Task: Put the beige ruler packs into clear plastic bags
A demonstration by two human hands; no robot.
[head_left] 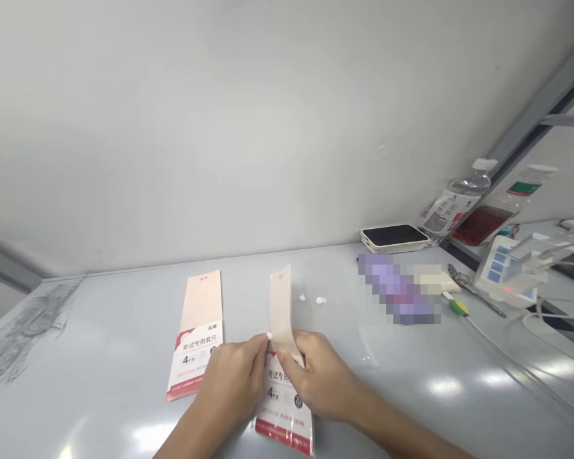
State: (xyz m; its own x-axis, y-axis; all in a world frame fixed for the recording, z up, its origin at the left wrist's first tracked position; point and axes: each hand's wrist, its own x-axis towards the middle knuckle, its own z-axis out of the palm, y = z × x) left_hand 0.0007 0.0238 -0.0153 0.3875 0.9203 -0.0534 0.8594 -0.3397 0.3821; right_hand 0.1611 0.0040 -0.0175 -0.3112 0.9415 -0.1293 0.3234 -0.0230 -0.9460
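Note:
Both my hands are on a ruler set packet (282, 408) with a white and red printed front and a long cream flap that stands up at its far end. My left hand (236, 376) pinches the packet's left edge, with a small white bit showing at the fingertips. Wrapped round the right edge, my right hand (323, 379) presses its thumb on the front below the flap. A second ruler set packet (196, 357) of the same kind lies flat just left of my left hand, its cream part (202, 293) pointing away.
Two small white scraps (320, 301) lie beyond my right hand. A phone (395, 237), a blurred purple item (397, 290), scissors (476, 290), a power strip (504, 271), cables and two bottles (454, 204) stand at the right. A wall (220, 127) rises behind the table.

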